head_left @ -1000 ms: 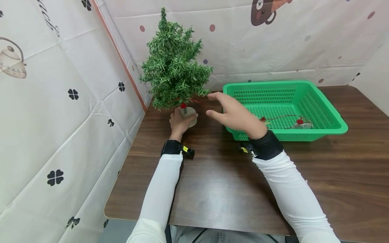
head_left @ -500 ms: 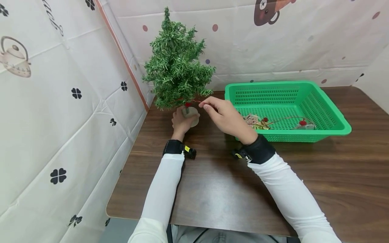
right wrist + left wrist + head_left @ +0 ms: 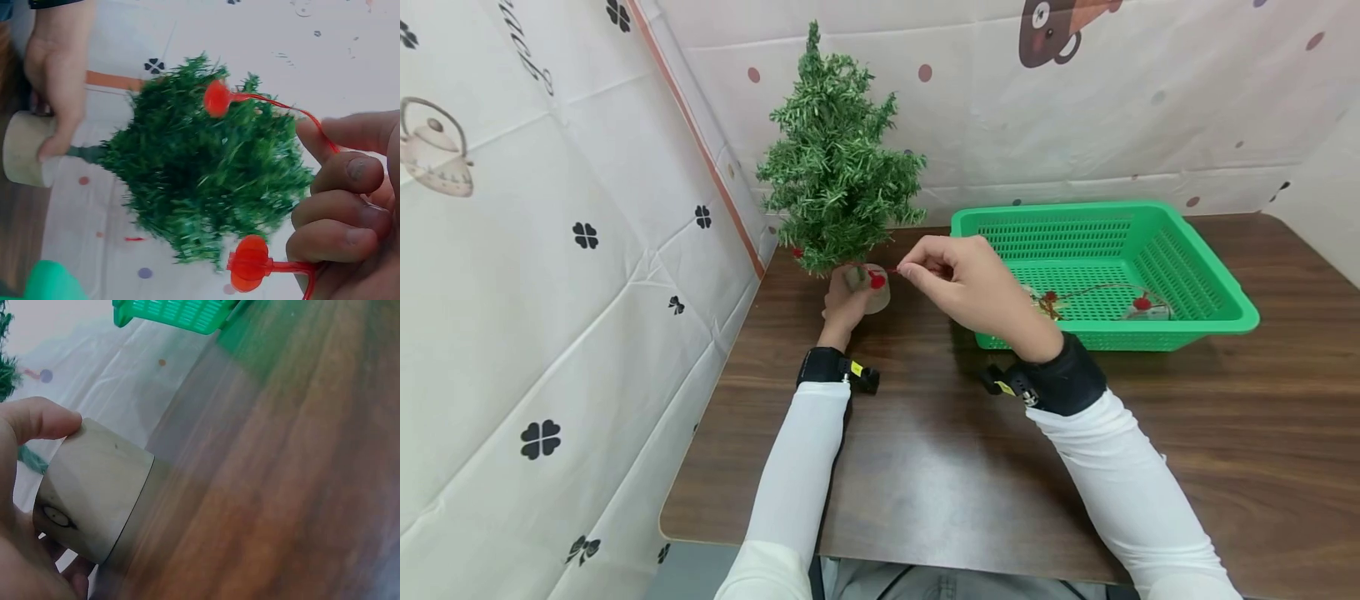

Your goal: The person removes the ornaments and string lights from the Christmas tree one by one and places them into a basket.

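Observation:
My left hand grips the round, pale wooden base of a small green artificial Christmas tree, which stands upright on the table. The left thumb lies over the base's upper edge. To the right of the tree, my right hand pinches a thin red cord between thumb and fingers. Red plastic ornaments hang on this cord: one round, another with rounded lobes. In the head view a red ornament shows in front of the base. Foliage hides part of the cord.
A green plastic basket stands right of my right hand. Inside it lie a red cord with red ornaments and some gold-coloured pieces. Patterned white sheeting covers the walls behind and to the left of the brown table.
My right hand, open a second ago, has come to pinch the red cord and drawn it slightly toward me. The ornament by the trunk has shifted right. My left hand stays on the base.

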Action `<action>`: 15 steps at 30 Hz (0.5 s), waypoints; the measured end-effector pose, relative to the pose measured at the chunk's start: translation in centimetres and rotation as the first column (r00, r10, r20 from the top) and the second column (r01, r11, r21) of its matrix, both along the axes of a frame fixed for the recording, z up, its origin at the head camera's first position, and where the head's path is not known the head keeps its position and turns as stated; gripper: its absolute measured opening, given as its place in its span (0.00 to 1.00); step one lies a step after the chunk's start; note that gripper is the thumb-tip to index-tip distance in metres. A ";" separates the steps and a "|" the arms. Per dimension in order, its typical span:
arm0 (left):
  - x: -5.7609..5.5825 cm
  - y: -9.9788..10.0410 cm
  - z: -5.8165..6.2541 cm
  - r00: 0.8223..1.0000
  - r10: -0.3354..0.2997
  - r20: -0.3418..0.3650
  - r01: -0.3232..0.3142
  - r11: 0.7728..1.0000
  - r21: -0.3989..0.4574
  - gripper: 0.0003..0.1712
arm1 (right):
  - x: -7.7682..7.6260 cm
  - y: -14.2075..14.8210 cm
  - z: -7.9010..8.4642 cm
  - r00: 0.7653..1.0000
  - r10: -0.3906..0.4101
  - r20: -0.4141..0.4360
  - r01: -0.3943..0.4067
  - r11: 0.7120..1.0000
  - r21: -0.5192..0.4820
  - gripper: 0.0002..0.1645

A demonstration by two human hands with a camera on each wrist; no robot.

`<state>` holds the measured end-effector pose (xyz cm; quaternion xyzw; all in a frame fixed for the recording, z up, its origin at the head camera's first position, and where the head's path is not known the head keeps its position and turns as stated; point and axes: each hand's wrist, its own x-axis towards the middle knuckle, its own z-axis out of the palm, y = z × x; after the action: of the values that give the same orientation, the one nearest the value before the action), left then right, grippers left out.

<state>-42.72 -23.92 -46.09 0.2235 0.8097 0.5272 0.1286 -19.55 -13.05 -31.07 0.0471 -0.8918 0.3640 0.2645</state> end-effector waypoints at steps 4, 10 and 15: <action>-0.1 0.0 -0.1 1.000 0.026 -0.017 -0.026 1.000 0.000 0.44 | 0.7 0.1 0.7 0.999 0.031 0.019 -0.032 0.999 0.011 0.09; 0.0 -0.1 -0.1 0.999 0.035 -0.023 -0.035 0.999 0.011 0.56 | 1.5 0.6 1.3 0.998 0.066 0.019 -0.066 0.998 -0.004 0.07; 0.0 -0.2 0.0 0.999 0.027 -0.035 -0.031 0.994 -0.105 0.53 | 2.2 1.0 1.7 0.997 0.080 -0.007 -0.080 0.996 -0.037 0.06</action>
<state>-42.75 -24.11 -46.13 0.2135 0.8416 0.4816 0.1187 -17.31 -12.01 -29.32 0.0788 -0.8815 0.3908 0.2531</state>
